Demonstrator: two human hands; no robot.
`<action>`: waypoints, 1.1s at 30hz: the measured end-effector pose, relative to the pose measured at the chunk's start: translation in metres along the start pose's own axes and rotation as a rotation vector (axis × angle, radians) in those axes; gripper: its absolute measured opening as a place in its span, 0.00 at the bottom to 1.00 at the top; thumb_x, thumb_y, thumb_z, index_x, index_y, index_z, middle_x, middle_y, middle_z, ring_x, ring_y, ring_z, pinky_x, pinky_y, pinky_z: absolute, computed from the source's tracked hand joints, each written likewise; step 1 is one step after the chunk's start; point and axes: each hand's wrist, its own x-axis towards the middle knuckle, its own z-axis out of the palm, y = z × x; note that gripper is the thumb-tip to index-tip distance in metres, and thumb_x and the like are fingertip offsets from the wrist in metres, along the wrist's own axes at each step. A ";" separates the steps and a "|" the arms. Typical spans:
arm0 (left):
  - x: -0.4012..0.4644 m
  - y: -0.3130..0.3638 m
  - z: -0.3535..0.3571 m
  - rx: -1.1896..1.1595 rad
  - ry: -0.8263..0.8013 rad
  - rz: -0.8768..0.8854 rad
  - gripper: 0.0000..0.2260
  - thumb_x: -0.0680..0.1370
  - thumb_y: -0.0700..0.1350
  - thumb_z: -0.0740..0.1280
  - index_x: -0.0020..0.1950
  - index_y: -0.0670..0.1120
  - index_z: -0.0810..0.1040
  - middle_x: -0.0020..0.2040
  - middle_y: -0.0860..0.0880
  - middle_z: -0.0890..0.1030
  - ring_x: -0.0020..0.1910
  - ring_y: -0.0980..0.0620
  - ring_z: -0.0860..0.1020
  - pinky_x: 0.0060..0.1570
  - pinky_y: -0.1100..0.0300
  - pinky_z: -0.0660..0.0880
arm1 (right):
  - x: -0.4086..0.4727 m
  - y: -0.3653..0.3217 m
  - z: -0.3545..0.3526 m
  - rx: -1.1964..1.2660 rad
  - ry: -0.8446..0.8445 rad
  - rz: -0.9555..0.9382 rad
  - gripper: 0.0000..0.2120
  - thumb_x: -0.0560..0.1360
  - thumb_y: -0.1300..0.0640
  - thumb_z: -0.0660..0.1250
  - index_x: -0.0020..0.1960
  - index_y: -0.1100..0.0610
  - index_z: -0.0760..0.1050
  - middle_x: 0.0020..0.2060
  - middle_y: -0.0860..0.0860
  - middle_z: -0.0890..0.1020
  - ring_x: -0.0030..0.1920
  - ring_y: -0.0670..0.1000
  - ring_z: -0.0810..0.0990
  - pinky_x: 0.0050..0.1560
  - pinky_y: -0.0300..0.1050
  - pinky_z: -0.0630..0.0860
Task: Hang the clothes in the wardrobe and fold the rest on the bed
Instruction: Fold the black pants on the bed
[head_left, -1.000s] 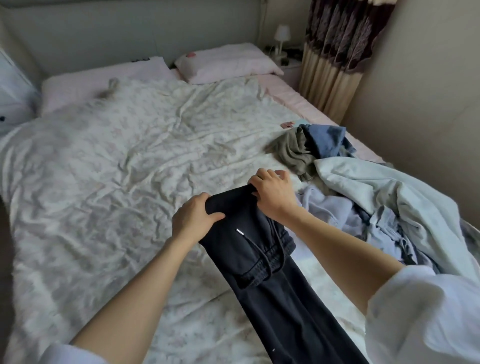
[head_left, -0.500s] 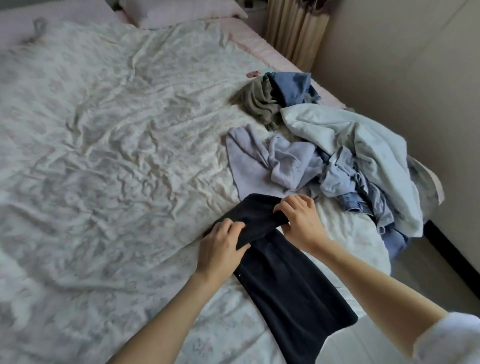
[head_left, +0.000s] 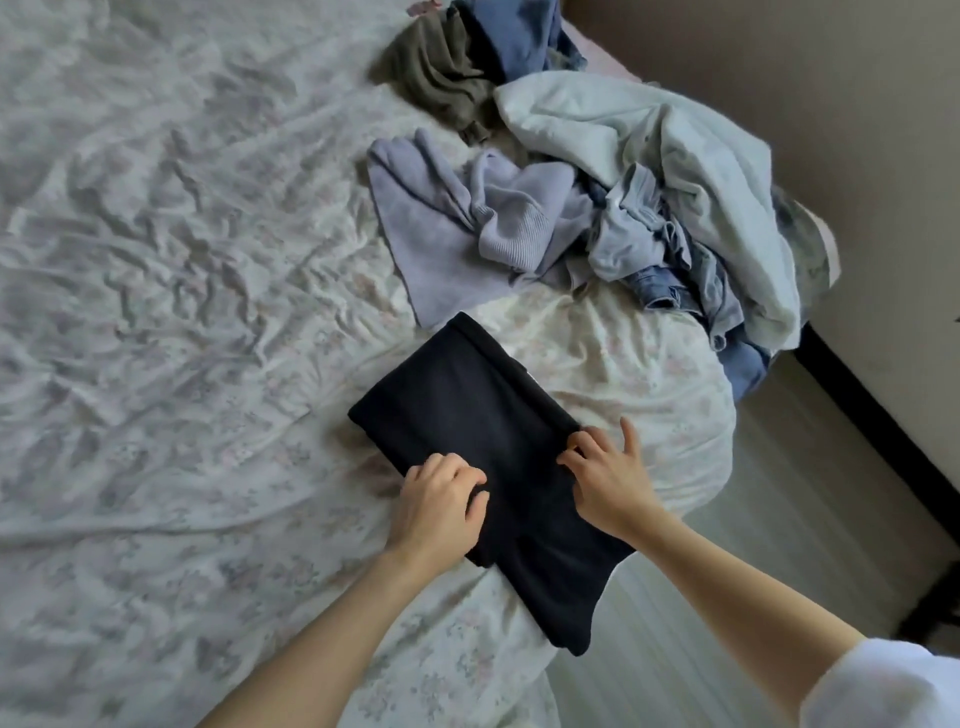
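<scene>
Black trousers lie folded over on themselves near the bed's right corner, with one end hanging past the edge. My left hand sits on the near part of the top layer, its fingers curled into the cloth. My right hand pinches the right edge of that same layer. Beyond the trousers lies a heap of unfolded clothes: a lilac knit sweater, a pale mint garment, denim, an olive piece and a blue piece.
The crumpled floral bed cover stretches away to the left of the trousers. Pale floor runs along the right of the bed, up to a beige wall with a dark skirting board.
Both hands have brought the waistband end toward me and laid it over the legs, so the trousers are now doubled. My view has tilted down; pillows and curtain are out of sight.
</scene>
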 end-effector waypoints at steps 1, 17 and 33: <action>0.003 -0.005 0.001 0.009 0.138 -0.017 0.09 0.72 0.41 0.72 0.52 0.44 0.81 0.48 0.47 0.80 0.48 0.45 0.78 0.47 0.49 0.76 | 0.006 -0.005 0.000 -0.002 0.116 -0.012 0.19 0.66 0.61 0.69 0.57 0.55 0.79 0.55 0.53 0.78 0.63 0.56 0.74 0.68 0.70 0.52; 0.099 -0.089 0.008 0.097 -0.184 -0.497 0.40 0.73 0.70 0.53 0.78 0.51 0.45 0.77 0.45 0.56 0.74 0.43 0.57 0.71 0.42 0.51 | 0.105 -0.007 0.025 0.064 0.076 -0.056 0.26 0.80 0.44 0.43 0.74 0.43 0.34 0.75 0.45 0.39 0.77 0.54 0.42 0.73 0.60 0.41; 0.095 -0.079 -0.035 -0.509 -0.348 -0.604 0.32 0.61 0.52 0.75 0.61 0.50 0.67 0.54 0.52 0.78 0.52 0.49 0.77 0.55 0.48 0.75 | 0.056 -0.077 -0.025 0.680 0.047 0.288 0.25 0.81 0.53 0.51 0.76 0.52 0.54 0.77 0.54 0.52 0.76 0.53 0.46 0.74 0.58 0.43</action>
